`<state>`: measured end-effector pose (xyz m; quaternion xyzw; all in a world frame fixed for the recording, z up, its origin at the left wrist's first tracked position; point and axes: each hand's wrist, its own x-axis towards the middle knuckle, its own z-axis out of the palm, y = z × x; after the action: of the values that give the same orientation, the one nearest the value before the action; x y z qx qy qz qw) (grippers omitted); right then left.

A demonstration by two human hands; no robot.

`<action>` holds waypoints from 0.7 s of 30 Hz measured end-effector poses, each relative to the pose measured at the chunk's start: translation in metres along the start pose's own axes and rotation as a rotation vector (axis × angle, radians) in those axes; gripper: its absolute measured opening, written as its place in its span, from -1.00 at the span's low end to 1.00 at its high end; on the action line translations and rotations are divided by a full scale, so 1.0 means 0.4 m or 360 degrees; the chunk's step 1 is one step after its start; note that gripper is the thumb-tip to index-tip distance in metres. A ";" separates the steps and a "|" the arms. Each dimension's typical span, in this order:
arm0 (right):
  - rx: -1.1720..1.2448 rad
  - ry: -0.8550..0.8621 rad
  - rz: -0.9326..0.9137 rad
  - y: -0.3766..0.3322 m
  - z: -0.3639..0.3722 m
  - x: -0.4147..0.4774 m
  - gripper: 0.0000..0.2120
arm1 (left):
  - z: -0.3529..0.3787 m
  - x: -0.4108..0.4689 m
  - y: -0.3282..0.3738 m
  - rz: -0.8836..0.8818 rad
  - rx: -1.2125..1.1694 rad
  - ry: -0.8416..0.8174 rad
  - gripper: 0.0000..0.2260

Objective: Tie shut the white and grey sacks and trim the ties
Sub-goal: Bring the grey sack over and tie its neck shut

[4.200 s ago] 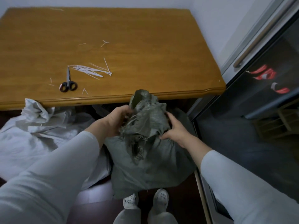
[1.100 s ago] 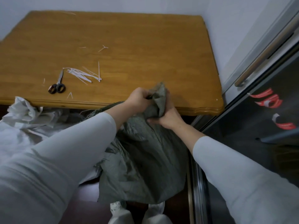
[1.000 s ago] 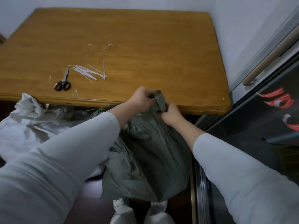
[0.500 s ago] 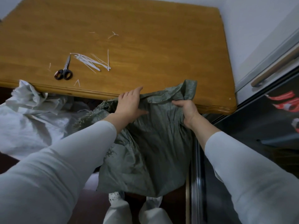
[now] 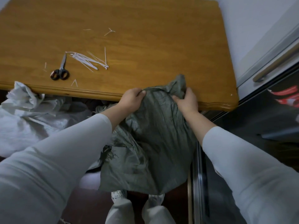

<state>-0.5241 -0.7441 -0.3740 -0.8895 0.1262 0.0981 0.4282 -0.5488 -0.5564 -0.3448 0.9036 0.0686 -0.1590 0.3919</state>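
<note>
A grey woven sack [image 5: 152, 143] stands on the floor in front of me, its top edge against the front of the wooden table [image 5: 145, 38]. My left hand [image 5: 131, 98] grips the sack's mouth on the left and my right hand [image 5: 186, 101] bunches it on the right. A white sack [image 5: 32, 117] lies crumpled to the left under the table edge. On the table lie black-handled scissors [image 5: 60, 70] and a bundle of white zip ties [image 5: 88, 60].
Cut tie ends [image 5: 110, 31] are scattered over the table. A fridge with a long handle [image 5: 275, 62] and a dark glass door [image 5: 258, 143] stands close on the right. My feet [image 5: 137, 196] show below the grey sack.
My hands had spread the grey sack's mouth wide along the table edge; now they have drawn closer together and gather the fabric. The view has shifted slightly.
</note>
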 end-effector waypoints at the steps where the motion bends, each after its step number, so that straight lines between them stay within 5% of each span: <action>1: -0.0153 -0.0049 -0.0086 -0.008 0.010 -0.006 -0.64 | 0.000 0.000 0.009 0.0004 -0.0035 -0.0020 -0.66; 3: -0.0107 -0.0249 -0.0110 -0.023 0.035 -0.016 -0.57 | 0.000 0.001 0.023 -0.0017 -0.0105 -0.0056 -0.63; 8: 0.0696 -0.1226 0.0365 -0.028 0.077 -0.047 -0.14 | -0.011 0.010 0.008 -0.0135 -0.0256 -0.0122 -0.62; 11: 0.0556 -0.0939 0.0226 -0.038 0.130 -0.058 -0.16 | -0.013 0.013 0.008 -0.0119 -0.0318 -0.0128 -0.70; 14: 0.0695 -0.0581 0.0264 -0.035 0.172 -0.053 -0.52 | -0.013 0.000 0.012 -0.0123 -0.0374 -0.0145 -0.76; 18: 0.0733 -0.0502 0.0367 -0.023 0.157 -0.034 -0.68 | -0.028 -0.043 -0.011 0.0196 -0.0216 0.0673 -0.84; 21: 0.0690 -0.0501 0.0360 -0.032 0.150 -0.024 -0.64 | -0.016 -0.093 -0.031 0.0520 0.0378 0.0678 -0.74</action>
<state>-0.5334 -0.6877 -0.3987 -0.7312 0.1746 0.2529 0.6090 -0.5853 -0.5431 -0.3365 0.9552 -0.0162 0.0925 0.2806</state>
